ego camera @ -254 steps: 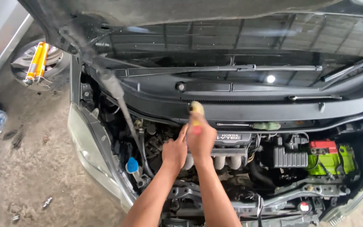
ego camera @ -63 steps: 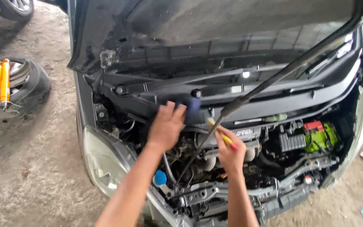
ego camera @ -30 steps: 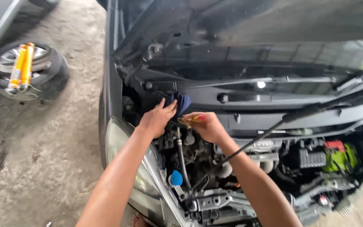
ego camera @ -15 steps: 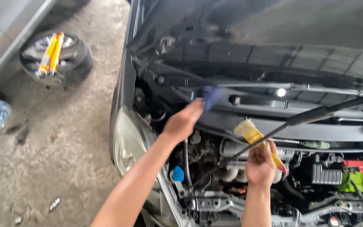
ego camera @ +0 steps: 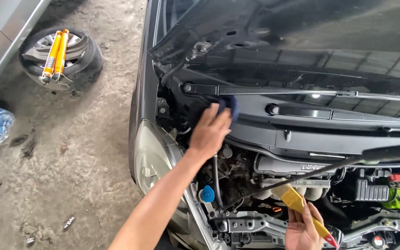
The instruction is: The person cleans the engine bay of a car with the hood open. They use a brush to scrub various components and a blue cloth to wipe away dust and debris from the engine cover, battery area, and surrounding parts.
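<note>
At five o'clock, the right hand (ego camera: pixel 303 229) has its fingers wrapped around a flat yellow paintbrush with a red-tipped handle (ego camera: pixel 302 207). Farther off, near twelve o'clock, the left hand (ego camera: pixel 210 132) presses a crumpled blue cloth (ego camera: pixel 228 104) on the black plastic cowl panel (ego camera: pixel 329 121), fingers together over it.

The left hand (ego camera: pixel 210 132) presses a blue cloth (ego camera: pixel 228 105) against the black cowl (ego camera: pixel 302 113); the right hand (ego camera: pixel 302 229) grips a yellow brush (ego camera: pixel 297 201) near the engine (ego camera: pixel 283 173).

Single head view, steeply down, close over open engine bay (ego camera: pixel 302 194)
</note>
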